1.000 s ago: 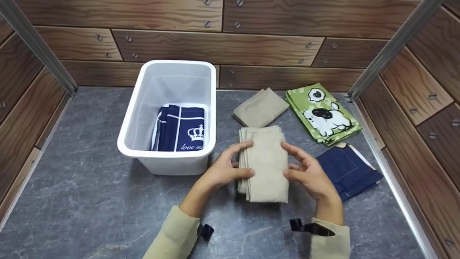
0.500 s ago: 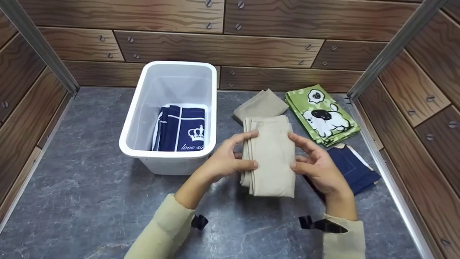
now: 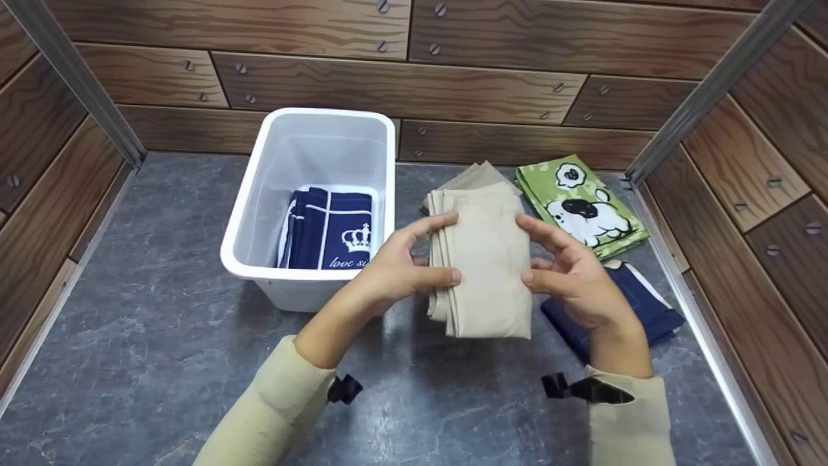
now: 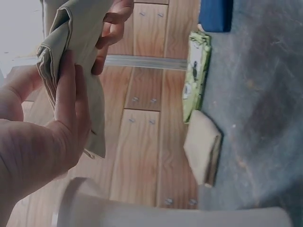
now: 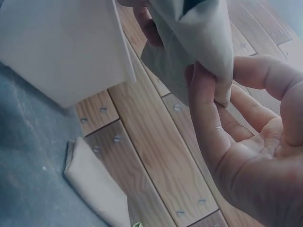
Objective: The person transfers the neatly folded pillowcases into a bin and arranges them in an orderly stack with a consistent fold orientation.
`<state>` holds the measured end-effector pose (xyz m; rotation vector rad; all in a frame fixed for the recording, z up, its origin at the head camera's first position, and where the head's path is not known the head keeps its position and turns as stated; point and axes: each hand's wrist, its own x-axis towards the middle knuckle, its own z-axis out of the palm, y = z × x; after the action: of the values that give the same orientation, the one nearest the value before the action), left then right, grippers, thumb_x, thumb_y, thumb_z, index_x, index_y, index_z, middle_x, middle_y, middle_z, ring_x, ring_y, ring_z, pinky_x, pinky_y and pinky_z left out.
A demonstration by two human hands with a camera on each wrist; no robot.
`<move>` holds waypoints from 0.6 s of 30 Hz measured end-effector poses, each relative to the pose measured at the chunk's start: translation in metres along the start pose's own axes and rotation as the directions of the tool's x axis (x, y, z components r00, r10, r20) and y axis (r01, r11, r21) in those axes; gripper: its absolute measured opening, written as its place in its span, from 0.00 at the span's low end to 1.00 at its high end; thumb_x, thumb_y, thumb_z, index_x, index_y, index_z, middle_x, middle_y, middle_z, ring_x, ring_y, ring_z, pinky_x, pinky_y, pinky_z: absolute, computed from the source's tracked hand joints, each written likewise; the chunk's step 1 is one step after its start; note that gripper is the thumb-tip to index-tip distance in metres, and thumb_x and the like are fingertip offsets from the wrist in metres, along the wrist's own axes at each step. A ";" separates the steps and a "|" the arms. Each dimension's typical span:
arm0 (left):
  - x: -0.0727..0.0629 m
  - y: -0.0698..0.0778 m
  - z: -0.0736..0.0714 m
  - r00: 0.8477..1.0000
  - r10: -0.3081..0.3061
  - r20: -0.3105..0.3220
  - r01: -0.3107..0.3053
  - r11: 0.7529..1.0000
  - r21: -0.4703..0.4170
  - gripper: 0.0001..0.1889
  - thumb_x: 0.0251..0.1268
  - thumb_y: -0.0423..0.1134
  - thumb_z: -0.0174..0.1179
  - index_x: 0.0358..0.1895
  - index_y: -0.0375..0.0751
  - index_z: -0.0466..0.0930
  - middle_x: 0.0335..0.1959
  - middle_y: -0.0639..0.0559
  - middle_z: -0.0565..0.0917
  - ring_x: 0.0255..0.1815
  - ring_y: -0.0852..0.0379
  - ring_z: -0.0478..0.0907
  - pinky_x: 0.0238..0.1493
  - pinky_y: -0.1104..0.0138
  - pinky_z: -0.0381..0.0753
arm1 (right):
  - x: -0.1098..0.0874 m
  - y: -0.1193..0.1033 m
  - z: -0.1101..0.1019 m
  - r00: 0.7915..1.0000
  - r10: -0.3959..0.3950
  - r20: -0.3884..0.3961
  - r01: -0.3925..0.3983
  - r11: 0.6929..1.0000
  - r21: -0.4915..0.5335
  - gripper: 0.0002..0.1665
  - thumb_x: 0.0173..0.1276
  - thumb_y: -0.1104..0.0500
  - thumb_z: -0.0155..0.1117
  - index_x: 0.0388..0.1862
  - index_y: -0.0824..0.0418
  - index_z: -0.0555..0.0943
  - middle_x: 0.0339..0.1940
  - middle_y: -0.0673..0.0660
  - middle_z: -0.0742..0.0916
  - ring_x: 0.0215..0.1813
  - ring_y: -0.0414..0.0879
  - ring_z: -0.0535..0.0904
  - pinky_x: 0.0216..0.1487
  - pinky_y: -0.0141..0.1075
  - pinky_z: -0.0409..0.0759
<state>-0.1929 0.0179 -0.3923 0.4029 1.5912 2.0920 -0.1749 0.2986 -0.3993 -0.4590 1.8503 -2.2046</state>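
A folded beige cloth (image 3: pixel 488 265) is held up off the tabletop between both hands. My left hand (image 3: pixel 407 265) pinches its left edge, where several folded layers show; thumb and fingers also show gripping it in the left wrist view. On the opposite edge my right hand (image 3: pixel 579 278) pinches the cloth, thumb in front and fingers behind, as the right wrist view confirms. To the left stands a white plastic bin (image 3: pixel 242 220) with folded navy cloth (image 3: pixel 346 226) in it, printed with a white crown and lettering.
Behind the held cloth lies another folded beige cloth (image 3: pixel 482 175), partly hidden. A green folded cloth (image 3: pixel 582 207) with a cartoon dog lies at the back right. In front of it rests a navy folded cloth (image 3: pixel 637 304). Wood-print walls (image 3: pixel 491 97) enclose the grey tabletop (image 3: pixel 162 362).
Both hands have lifted the beige cloth up and away, so it now overlaps the beige cloth behind it. The bin and the other cloths stay in place.
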 end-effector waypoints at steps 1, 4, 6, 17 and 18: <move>0.000 0.003 0.000 1.000 0.000 -0.001 0.000 1.000 -0.002 0.44 0.52 0.19 0.66 0.75 0.47 0.63 0.56 0.33 0.76 0.47 0.43 0.84 0.41 0.54 0.88 | 0.002 -0.002 0.001 1.000 0.001 0.001 -0.001 1.000 -0.001 0.46 0.60 0.83 0.57 0.77 0.65 0.60 0.71 0.58 0.70 0.49 0.51 0.84 0.41 0.37 0.87; -0.001 0.009 -0.003 1.000 0.002 -0.009 -0.002 1.000 0.002 0.44 0.52 0.19 0.66 0.75 0.47 0.63 0.56 0.33 0.76 0.48 0.42 0.84 0.42 0.53 0.88 | 0.008 -0.008 0.004 1.000 0.002 0.006 -0.002 1.000 -0.009 0.46 0.60 0.83 0.56 0.77 0.66 0.59 0.71 0.59 0.69 0.49 0.51 0.84 0.41 0.36 0.87; -0.001 0.013 -0.006 1.000 0.002 -0.010 -0.001 1.000 0.012 0.44 0.53 0.20 0.66 0.75 0.48 0.63 0.56 0.33 0.76 0.49 0.43 0.84 0.43 0.53 0.88 | 0.012 -0.011 0.006 1.000 0.009 0.007 -0.009 1.000 -0.015 0.46 0.60 0.83 0.56 0.78 0.66 0.59 0.72 0.59 0.69 0.48 0.51 0.84 0.40 0.35 0.86; -0.006 0.032 -0.027 0.998 0.032 -0.054 -0.026 0.994 0.104 0.44 0.53 0.22 0.68 0.74 0.50 0.65 0.56 0.35 0.76 0.44 0.45 0.85 0.35 0.56 0.88 | 0.039 -0.024 0.022 0.999 0.033 0.036 -0.032 0.999 -0.037 0.49 0.59 0.83 0.57 0.79 0.65 0.57 0.74 0.58 0.65 0.47 0.49 0.84 0.42 0.36 0.87; -0.007 0.034 -0.029 0.998 0.029 -0.056 -0.024 0.995 0.097 0.43 0.53 0.22 0.67 0.74 0.50 0.65 0.55 0.34 0.76 0.44 0.45 0.85 0.36 0.56 0.88 | 0.042 -0.025 0.024 0.999 0.038 0.038 -0.036 0.999 -0.037 0.49 0.59 0.83 0.57 0.79 0.64 0.57 0.75 0.58 0.65 0.47 0.50 0.84 0.42 0.36 0.87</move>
<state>-0.2085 -0.0167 -0.3681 0.4024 1.7341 2.0691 -0.2038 0.2658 -0.3670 -0.4665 1.8665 -2.1268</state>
